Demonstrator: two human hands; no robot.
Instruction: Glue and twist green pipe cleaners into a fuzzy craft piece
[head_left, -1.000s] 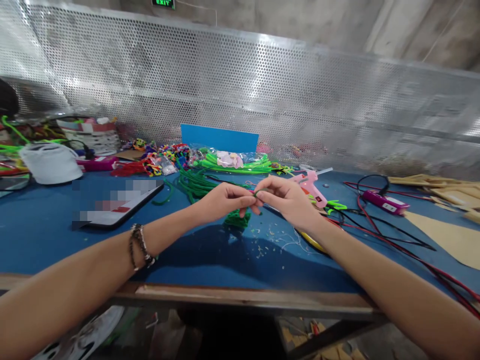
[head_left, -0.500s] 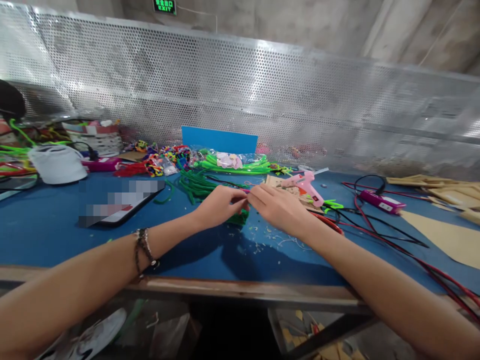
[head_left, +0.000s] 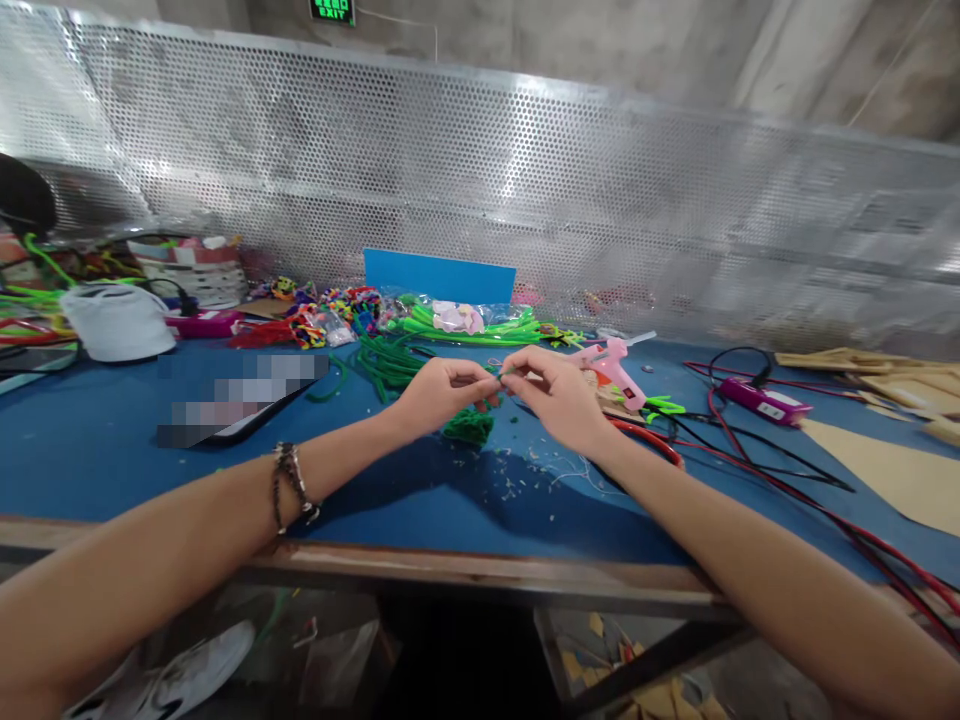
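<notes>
Head view: one small green piece between left hand [head_left: 441, 395] and right hand [head_left: 566, 400], above the tabletop [head_left: 82, 470].
The right hand has turned thumb-side into view; handling of the small green piece [head_left: 503, 377] apparently continues. Grip: both hands pinched on it. Counted: one dark green clump [head_left: 470, 427] below, one pink glue gun [head_left: 621, 376], two purple power strips [head_left: 765, 401].

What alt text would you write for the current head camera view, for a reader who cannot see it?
A person's left hand and right hand hold a tiny green piece between them over a blue table. Dark green fuzzy stems lie beyond the left hand; a pink glue gun lies beside the right hand.
</notes>
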